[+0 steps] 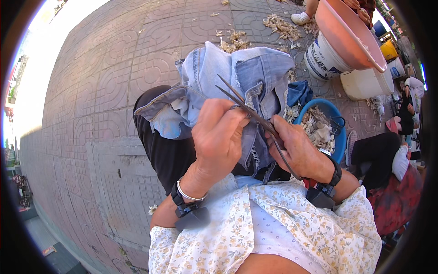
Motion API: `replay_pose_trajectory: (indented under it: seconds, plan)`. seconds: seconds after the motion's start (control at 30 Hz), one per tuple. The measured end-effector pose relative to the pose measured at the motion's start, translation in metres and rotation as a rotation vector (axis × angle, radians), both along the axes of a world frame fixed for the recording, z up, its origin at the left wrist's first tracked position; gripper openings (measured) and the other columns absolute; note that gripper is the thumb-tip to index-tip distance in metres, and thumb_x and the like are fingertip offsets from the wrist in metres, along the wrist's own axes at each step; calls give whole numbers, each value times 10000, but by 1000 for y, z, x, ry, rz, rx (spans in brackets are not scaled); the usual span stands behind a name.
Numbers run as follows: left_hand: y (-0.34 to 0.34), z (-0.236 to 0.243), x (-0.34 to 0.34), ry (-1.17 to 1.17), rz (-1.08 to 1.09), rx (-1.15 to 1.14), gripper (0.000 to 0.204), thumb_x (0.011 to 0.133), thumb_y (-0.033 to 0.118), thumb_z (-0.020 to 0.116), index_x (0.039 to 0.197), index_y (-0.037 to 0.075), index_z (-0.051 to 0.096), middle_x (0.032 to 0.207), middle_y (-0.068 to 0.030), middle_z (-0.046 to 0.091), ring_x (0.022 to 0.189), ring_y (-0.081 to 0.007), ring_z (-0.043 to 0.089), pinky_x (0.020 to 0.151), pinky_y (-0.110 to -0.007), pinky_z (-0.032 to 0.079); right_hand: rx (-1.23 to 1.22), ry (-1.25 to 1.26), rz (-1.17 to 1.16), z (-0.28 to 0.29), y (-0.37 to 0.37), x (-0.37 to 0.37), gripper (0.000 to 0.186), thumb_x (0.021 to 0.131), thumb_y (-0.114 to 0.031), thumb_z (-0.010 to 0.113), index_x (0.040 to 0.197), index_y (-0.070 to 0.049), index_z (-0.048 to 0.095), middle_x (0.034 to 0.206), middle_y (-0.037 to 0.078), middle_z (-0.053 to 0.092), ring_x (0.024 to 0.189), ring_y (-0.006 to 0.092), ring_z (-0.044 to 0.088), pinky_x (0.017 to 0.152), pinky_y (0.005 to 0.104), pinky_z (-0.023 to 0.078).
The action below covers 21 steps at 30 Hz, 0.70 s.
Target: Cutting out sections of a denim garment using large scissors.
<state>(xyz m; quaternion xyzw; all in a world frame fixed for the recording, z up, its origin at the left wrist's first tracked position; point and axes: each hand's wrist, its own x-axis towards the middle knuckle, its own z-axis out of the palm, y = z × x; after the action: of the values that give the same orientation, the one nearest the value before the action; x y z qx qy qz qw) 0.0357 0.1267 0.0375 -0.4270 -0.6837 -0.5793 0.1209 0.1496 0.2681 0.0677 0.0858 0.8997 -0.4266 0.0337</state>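
Note:
Faded blue denim cloth (267, 68), with seams and frayed edges, lies bunched over my dark-trousered knees. My left hand (216, 139) is closed in a pinch on part of this denim, near the middle of the view. Dark metal scissors (250, 111) are gripped in my right hand (299, 148). Their long blades point up and to the left, slightly parted, passing over the denim just beside my left fingers. One handle loop curves out below my right hand. Exactly where the blades meet the cloth is hidden by my fingers.
Right of my knees stands a blue basin (340, 148) of pale scraps. Beyond it are a white bucket (321, 57), a large pink basin (335, 27) and a pale tub (365, 84). Scrap piles (282, 26) lie on the paving. Other people sit at the right and far right.

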Motion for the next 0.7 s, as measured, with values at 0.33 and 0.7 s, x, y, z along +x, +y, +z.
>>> replay_pose_trajectory:
  seconds: [0.33,0.7]
  plan:
    - [-3,0,0,-20,-63,-26,123,713,9,660,800,-30,582,771,-109,525,680,-240,515,586,-299,417,-357,-90,124,11,24,0,197,760,-147,569,869,-3,488,604,101,475,532,189,478,510,299,374]
    - [-2,5,2,-26,-84,-45,145,679,-57,654,809,-27,599,762,-115,537,691,-274,526,577,-323,425,-6,-41,19,15,4,-3,212,699,-80,566,878,-11,476,582,80,397,515,187,388,509,308,343]
